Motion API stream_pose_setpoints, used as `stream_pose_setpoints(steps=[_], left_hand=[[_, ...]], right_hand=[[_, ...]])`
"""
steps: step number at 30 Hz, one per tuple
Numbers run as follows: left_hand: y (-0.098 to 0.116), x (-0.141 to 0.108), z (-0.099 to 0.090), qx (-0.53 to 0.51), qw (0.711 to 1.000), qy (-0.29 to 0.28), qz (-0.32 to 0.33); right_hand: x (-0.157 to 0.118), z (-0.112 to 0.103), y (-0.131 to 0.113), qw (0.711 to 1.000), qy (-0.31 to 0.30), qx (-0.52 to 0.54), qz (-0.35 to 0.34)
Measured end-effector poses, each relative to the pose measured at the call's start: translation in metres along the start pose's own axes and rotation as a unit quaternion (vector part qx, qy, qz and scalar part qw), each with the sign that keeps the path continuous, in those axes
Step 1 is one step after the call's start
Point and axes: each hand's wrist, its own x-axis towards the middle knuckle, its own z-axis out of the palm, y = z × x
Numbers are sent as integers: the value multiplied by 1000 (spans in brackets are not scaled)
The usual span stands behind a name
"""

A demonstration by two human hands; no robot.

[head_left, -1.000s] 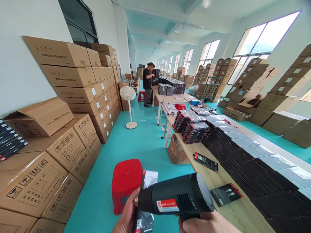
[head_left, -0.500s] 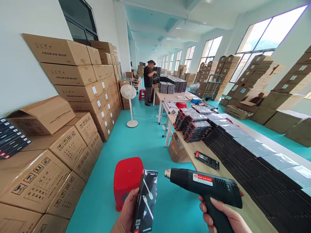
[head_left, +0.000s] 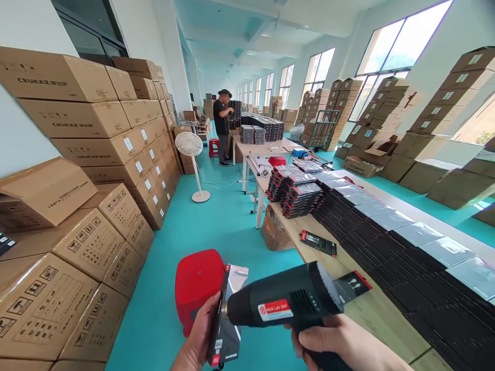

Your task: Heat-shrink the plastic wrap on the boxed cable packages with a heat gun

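Observation:
My left hand (head_left: 201, 330) grips a slim black cable box (head_left: 230, 335) by its left edge, held upright and slightly tilted. Glare covers the upper part of its wrapped face. My right hand (head_left: 325, 340) is wrapped round the handle of a black heat gun (head_left: 282, 299) with a red and white label. The gun's nozzle points left and lies across the front of the box; I cannot tell whether it touches. Behind the gun, another black cable box (head_left: 351, 286) lies on the wooden table (head_left: 381, 322), partly hidden. One more flat box (head_left: 318, 243) rests farther along.
Long rows of black boxes (head_left: 386, 247) and stacked wrapped boxes (head_left: 297, 190) fill the table at right. A red stool (head_left: 199, 281) stands below my left hand. Cartons (head_left: 77, 257) line the left wall. Farther off are a white fan (head_left: 189, 144) and a standing person (head_left: 222, 123).
The heat gun has swung left and tilted, bringing its nozzle from beside the box to in front of it. The view has turned slightly right, uncovering another box on the table.

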Motion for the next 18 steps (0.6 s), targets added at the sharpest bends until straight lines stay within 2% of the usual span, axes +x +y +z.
stream_pose_setpoints(steps=[2, 5, 9, 13, 14, 17, 18], left_hand=[[0, 0, 2, 28, 999, 11, 25], [0, 0, 2, 34, 999, -1, 23], [1, 2, 0, 42, 999, 15, 30], [2, 4, 0, 26, 999, -9, 38], [3, 4, 0, 24, 999, -12, 38], [4, 3, 2, 28, 998, 4, 54], [4, 3, 3, 31, 998, 7, 60]], right_hand=[[0, 4, -15, 997, 10, -73, -23], [2, 8, -33, 992, 60, -94, -61], [3, 10, -44, 979, -9, -204, 2], [4, 15, -49, 977, 43, -203, -59], [4, 17, -51, 976, 35, -205, -57], [2, 22, -55, 965, -54, -258, -5], [2, 23, -55, 962, -63, -266, -4]])
